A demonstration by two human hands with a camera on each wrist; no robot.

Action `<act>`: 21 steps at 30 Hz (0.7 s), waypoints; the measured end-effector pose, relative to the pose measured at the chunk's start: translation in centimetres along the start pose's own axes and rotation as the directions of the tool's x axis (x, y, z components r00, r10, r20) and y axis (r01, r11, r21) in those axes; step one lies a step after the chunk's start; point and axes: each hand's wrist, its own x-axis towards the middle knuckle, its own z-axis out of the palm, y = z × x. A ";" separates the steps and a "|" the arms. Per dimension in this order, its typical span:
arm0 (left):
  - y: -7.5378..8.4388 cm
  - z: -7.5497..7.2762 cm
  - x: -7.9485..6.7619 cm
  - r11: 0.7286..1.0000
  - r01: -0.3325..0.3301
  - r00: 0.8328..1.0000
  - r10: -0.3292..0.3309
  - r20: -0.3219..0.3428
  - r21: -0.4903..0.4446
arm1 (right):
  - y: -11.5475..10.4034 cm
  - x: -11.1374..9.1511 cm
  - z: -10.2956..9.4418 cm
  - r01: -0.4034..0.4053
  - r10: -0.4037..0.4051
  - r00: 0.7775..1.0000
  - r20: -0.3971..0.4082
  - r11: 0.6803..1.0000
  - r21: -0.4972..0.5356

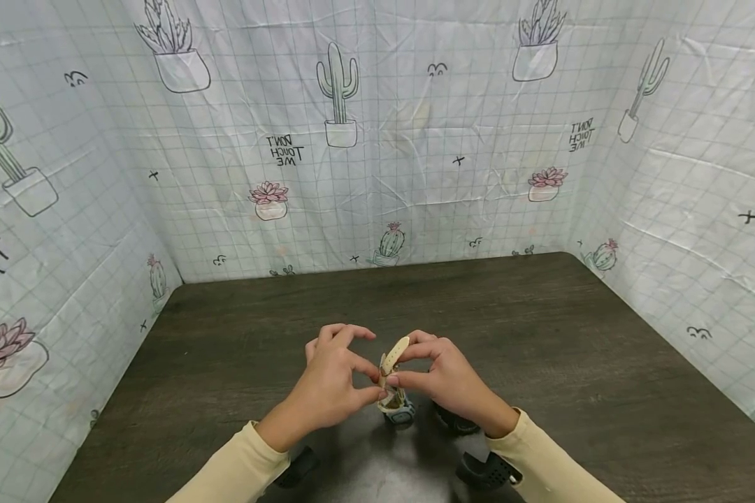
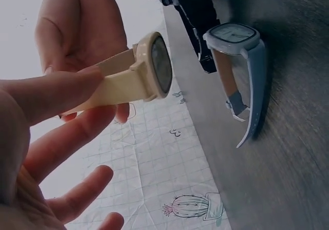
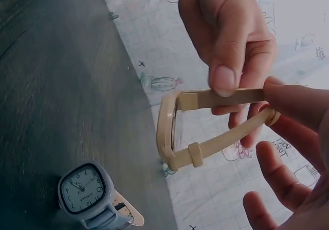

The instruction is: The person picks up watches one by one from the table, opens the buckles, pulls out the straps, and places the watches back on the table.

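Both hands hold a beige wristwatch (image 1: 395, 355) in the air above the table. Thumb and finger of my left hand (image 1: 330, 384) pinch one side of its strap, the other fingers spread. My right hand (image 1: 447, 377) pinches the strap ends, where a length with holes points up. In the right wrist view the watch case (image 3: 167, 125) hangs out to the left of the fingers, its two strap halves converging at the right hand. Below, a blue-grey watch (image 2: 236, 37) with a square white dial stands on the table. A black watch (image 2: 193, 17) is beside it.
The dark wood table (image 1: 277, 314) is enclosed by white cloth (image 1: 384, 175) printed with cacti and grid lines. Dark perforated pieces (image 1: 486, 471) and a dark strap (image 1: 298, 467) appear by the sleeves.
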 end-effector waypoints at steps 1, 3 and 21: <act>0.0 0.0 0.0 1.000 -0.001 1.000 0.001 0.001 0.002 | 0.1 0.0 0.0 -0.009 0.008 1.000 0.002 0.999 0.038; 0.0 0.1 0.0 1.000 0.001 1.000 -0.001 0.003 0.004 | 0.2 0.0 0.0 -0.027 0.027 1.000 0.006 0.994 0.104; -0.1 0.2 -0.1 0.998 0.028 0.999 -0.030 0.023 0.047 | -0.3 -0.1 -0.2 -0.124 0.132 0.991 -0.013 0.953 0.275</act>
